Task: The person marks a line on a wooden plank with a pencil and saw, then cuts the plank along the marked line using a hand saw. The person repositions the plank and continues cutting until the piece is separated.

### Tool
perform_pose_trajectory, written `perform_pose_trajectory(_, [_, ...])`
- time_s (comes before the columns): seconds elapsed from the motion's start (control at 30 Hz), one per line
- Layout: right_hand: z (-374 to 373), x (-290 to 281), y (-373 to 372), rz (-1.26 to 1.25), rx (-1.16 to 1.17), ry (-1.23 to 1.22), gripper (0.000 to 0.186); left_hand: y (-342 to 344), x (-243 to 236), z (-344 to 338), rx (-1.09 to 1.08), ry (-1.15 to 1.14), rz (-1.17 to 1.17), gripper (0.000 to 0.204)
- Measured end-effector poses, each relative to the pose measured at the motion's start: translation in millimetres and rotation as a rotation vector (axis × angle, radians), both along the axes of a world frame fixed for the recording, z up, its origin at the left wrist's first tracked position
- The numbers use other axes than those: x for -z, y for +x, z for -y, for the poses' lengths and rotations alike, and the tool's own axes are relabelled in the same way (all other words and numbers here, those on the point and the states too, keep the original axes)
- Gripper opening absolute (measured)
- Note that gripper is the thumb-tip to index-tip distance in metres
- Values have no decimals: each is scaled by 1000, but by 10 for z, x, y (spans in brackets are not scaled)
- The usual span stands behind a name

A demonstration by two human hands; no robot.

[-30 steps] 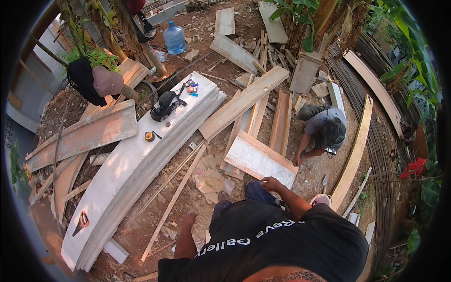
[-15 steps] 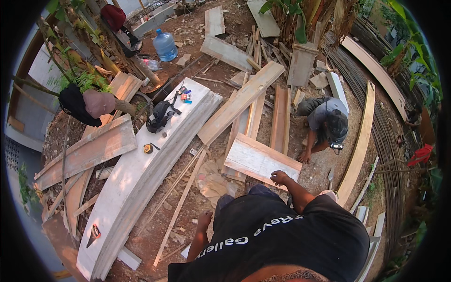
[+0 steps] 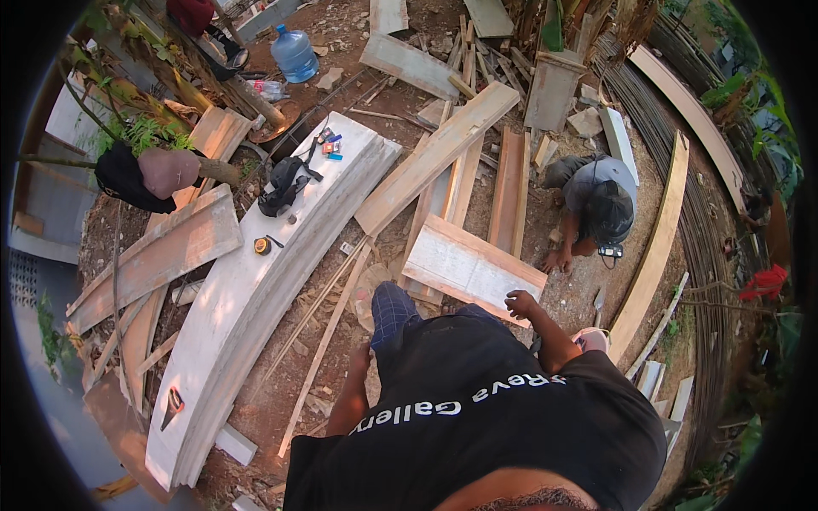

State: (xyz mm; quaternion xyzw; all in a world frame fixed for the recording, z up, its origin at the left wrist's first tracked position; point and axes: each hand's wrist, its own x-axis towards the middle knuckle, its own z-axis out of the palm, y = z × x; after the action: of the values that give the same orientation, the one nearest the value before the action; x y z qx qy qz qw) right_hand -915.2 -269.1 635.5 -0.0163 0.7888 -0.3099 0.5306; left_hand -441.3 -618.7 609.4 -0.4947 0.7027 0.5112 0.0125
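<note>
My right hand (image 3: 522, 304) hovers above the right end of a wood-framed panel with a whitish face (image 3: 469, 264), its fingers loosely apart and nothing in them. I cannot tell whether it touches the panel. My left hand (image 3: 360, 358) hangs low beside my left thigh, in blue checked cloth. Its fingers are too small and dark to read. Beyond the panel's right end a crouching person in a grey shirt and dark cap (image 3: 601, 200) reaches down to the ground with both hands.
Left of me lies a long stack of pale boards (image 3: 256, 289) bearing a tape measure (image 3: 262, 246), a black bag (image 3: 285, 187) and an orange-and-black handled tool (image 3: 173, 407). Planks (image 3: 439, 157) lie ahead. A trowel (image 3: 599, 302) and a long board (image 3: 652, 255) are at right.
My left knee has come forward into view, and my body has shifted slightly ahead. My right hand has moved a little to the right over the panel. The other person stays crouched.
</note>
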Motion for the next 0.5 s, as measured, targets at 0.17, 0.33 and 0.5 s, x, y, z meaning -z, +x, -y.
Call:
perform_pose_trajectory(0.17, [-460, 273, 98, -16, 26, 84, 50, -579, -304, 159, 371, -72, 173, 33])
perform_pose_trajectory(0.33, [85, 127, 195, 14, 114, 84, 50, -554, 84, 757, 84, 230, 37, 31])
perform_pose_trajectory(0.5, [664, -28, 212, -15, 280, 147, 47, -864, 100, 1624, -30, 273, 212, 35])
